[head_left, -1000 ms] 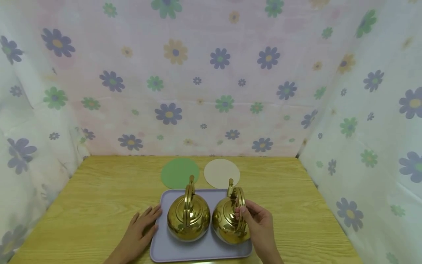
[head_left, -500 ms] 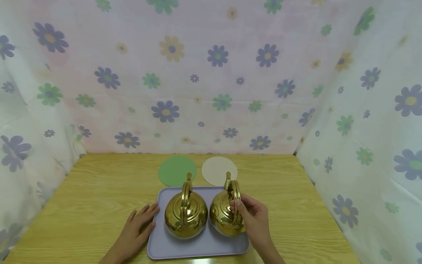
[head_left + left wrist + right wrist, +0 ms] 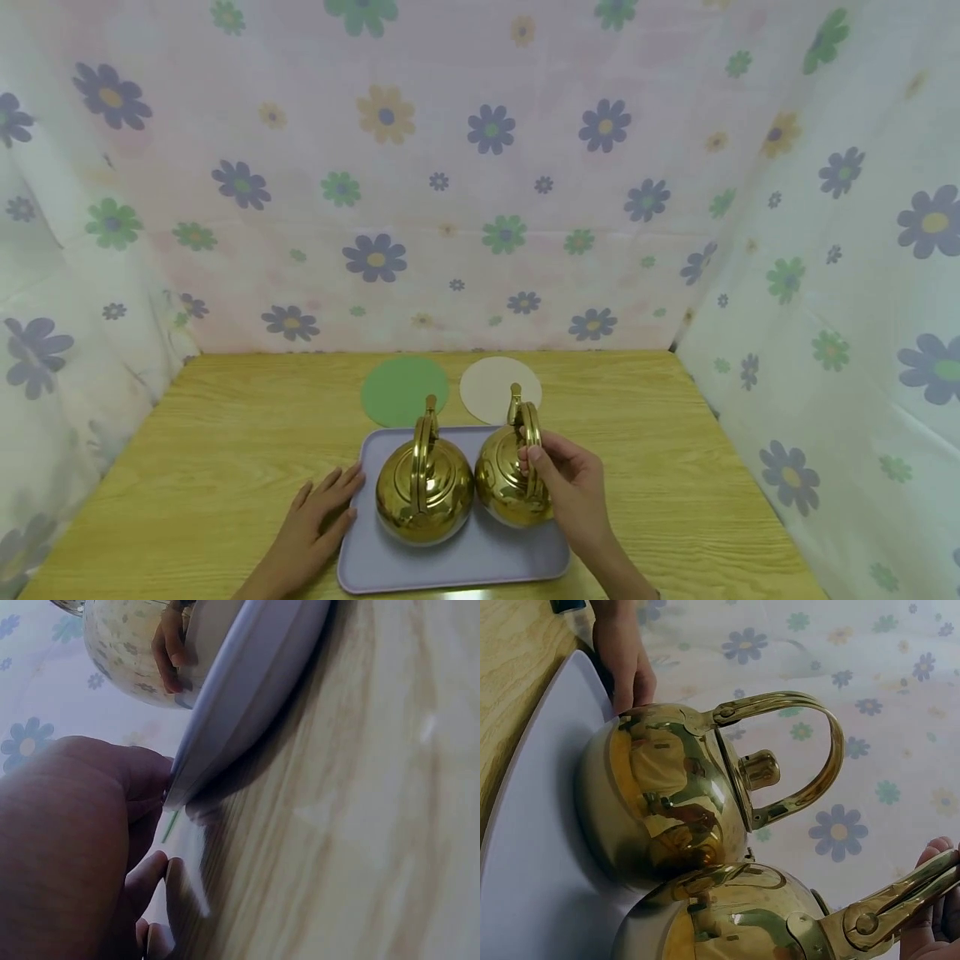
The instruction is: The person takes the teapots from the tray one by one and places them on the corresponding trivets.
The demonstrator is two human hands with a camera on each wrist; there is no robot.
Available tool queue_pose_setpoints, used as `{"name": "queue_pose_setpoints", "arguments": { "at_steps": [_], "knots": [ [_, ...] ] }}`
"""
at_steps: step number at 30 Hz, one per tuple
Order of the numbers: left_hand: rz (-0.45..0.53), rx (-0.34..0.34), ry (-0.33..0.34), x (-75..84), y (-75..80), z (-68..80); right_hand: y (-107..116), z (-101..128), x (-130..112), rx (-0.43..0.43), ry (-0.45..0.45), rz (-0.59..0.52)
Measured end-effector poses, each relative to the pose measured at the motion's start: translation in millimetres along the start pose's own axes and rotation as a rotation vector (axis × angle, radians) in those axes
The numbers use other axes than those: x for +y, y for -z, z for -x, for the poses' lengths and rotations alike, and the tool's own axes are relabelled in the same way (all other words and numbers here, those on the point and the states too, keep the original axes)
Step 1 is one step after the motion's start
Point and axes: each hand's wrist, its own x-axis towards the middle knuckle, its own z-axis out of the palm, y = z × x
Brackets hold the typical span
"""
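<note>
Two golden metal kettles with arched top handles stand side by side over a pale lilac tray point(image 3: 450, 575). My right hand point(image 3: 579, 492) grips the handle of the right kettle point(image 3: 498, 492), its fingers wrapped around the arch. In the right wrist view this handle point(image 3: 877, 911) leans toward my fingers, and the kettle's body overlaps the left kettle point(image 3: 660, 795). The left kettle point(image 3: 405, 517) has its lid knob under an upright handle. My left hand point(image 3: 309, 525) lies along the tray's left edge; in the left wrist view its fingertips touch the rim point(image 3: 202, 750).
Behind the tray, a green round mat point(image 3: 401, 387) and a cream round mat point(image 3: 495, 387) lie on the wood-grain table point(image 3: 225, 450). Both spouts point toward these mats. Flowered curtains point(image 3: 480, 208) enclose the table at the back and both sides.
My right hand has moved the right kettle slightly forward and to the left, closer against the left kettle. My left hand has stayed at the tray edge. The head view has shifted a little.
</note>
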Motion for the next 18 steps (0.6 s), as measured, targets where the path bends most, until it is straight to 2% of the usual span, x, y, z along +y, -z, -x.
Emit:
{"name": "queue_pose_setpoints", "arguments": {
  "at_steps": [11,18],
  "knots": [
    [-0.015,-0.002,0.023,0.1,-0.8,1.6,-1,-11,5,0.022,-0.011,0.030],
    [-0.019,0.004,0.012,0.8,-1.0,2.2,-1,-17,6,0.036,0.012,0.033]
  ]
}}
